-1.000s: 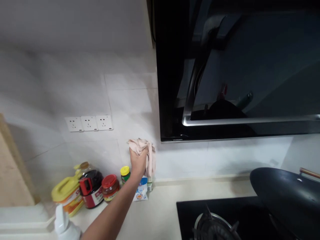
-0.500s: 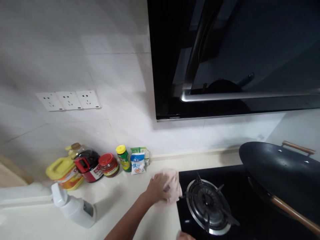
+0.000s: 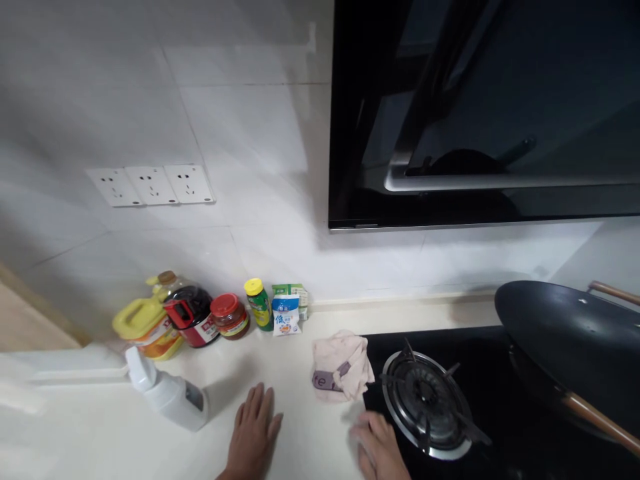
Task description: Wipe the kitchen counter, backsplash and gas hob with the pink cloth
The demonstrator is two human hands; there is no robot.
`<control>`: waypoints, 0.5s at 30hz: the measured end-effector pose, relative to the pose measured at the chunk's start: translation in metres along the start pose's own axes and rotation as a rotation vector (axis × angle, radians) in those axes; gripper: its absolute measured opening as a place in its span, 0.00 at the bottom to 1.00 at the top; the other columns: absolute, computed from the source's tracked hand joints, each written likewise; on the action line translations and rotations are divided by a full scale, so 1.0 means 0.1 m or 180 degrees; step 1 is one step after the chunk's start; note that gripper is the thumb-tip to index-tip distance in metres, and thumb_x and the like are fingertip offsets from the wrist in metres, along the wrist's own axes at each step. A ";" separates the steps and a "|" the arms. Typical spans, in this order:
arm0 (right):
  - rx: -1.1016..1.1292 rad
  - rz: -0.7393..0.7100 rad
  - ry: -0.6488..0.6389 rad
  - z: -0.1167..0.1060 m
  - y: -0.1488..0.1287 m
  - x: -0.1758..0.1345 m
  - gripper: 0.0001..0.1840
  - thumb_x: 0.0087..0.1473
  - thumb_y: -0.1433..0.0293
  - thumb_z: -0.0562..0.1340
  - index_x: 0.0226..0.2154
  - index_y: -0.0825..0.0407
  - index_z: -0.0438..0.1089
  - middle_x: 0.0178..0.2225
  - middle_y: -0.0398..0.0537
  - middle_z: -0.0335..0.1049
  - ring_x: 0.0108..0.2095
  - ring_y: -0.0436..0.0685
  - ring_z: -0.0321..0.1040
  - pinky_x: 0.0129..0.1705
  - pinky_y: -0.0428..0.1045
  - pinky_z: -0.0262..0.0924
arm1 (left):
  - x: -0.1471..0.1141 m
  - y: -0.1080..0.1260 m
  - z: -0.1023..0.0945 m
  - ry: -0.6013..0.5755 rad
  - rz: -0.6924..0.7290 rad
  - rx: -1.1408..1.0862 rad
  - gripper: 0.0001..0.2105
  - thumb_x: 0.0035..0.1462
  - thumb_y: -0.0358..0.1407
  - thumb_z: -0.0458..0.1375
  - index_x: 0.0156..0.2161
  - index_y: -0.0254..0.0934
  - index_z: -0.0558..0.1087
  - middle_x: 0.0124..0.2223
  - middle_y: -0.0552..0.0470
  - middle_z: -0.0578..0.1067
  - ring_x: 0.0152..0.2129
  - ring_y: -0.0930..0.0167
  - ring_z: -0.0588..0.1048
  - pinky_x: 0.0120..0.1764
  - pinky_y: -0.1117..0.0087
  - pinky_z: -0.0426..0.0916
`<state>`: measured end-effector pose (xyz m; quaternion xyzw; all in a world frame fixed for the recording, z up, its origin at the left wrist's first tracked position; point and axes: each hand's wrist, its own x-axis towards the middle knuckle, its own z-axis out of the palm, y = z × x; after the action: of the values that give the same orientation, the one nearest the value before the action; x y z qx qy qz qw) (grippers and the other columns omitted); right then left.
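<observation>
A crumpled pale pink cloth (image 3: 353, 357) with a purple patch lies on the white counter (image 3: 305, 427), its right edge at the black gas stove (image 3: 493, 407). Below and left of the cloth, my left hand (image 3: 253, 430) rests flat on the counter, fingers stretched out, holding nothing. My right hand (image 3: 377, 443) is at the stove's left edge, just below the cloth and apart from it. Its fingers are curled inward and slightly blurred, so whatever they may hold is hidden. A white spray bottle (image 3: 173, 397) stands left of my left hand.
Along the wall stand a yellow-lidded tub (image 3: 145, 327), a dark red-labelled bottle (image 3: 193, 317), a red-lidded jar (image 3: 230, 317), a green shaker (image 3: 260, 307) and seasoning packets (image 3: 287, 313). A burner (image 3: 425, 400) and a large wok (image 3: 575, 340) are right. A range hood (image 3: 475, 113) hangs above.
My left hand has let go of the cloth and moved down and left onto the counter. More of my right hand has come into view. The whole view has shifted slightly.
</observation>
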<state>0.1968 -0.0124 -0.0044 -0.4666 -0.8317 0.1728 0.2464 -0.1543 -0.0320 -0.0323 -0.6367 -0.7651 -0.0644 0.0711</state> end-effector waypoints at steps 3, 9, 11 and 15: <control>-0.0153 0.0053 -0.0161 -0.20 -0.11 0.70 0.19 0.67 0.61 0.56 0.55 0.42 0.74 0.62 0.51 0.66 0.59 0.63 0.64 0.62 0.61 0.58 | -0.10 0.08 -0.02 0.0130 -0.0009 -0.0002 0.26 0.66 0.43 0.49 0.67 0.43 0.69 0.72 0.45 0.64 0.69 0.58 0.62 0.68 0.52 0.60; -0.0216 -0.0091 -0.0643 0.06 -0.40 1.40 0.29 0.64 0.53 0.62 0.62 0.47 0.67 0.70 0.55 0.56 0.68 0.70 0.54 0.67 0.74 0.49 | -0.10 0.14 -0.14 -0.0063 -0.0118 -0.0202 0.27 0.65 0.44 0.50 0.68 0.45 0.67 0.72 0.47 0.61 0.70 0.59 0.60 0.68 0.50 0.59; -0.0189 -0.0233 -0.1029 0.24 -0.47 1.34 0.30 0.60 0.52 0.65 0.62 0.40 0.68 0.74 0.52 0.50 0.72 0.77 0.46 0.68 0.78 0.43 | -0.10 0.11 -0.13 -0.0091 -0.0124 -0.0212 0.27 0.65 0.44 0.50 0.67 0.44 0.67 0.72 0.47 0.61 0.70 0.59 0.60 0.68 0.51 0.59; 0.0041 -0.0954 -0.2057 0.40 -0.47 1.34 0.35 0.57 0.46 0.64 0.65 0.27 0.61 0.77 0.42 0.39 0.75 0.79 0.31 0.69 0.81 0.31 | -0.11 0.07 -0.08 -0.0066 -0.0091 -0.0173 0.27 0.65 0.45 0.50 0.67 0.46 0.68 0.72 0.48 0.61 0.69 0.60 0.61 0.68 0.52 0.61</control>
<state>0.0817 0.0773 0.0204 -0.2592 -0.9248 0.2787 -0.0038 -0.1454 -0.0429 -0.0262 -0.6281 -0.7728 -0.0796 0.0448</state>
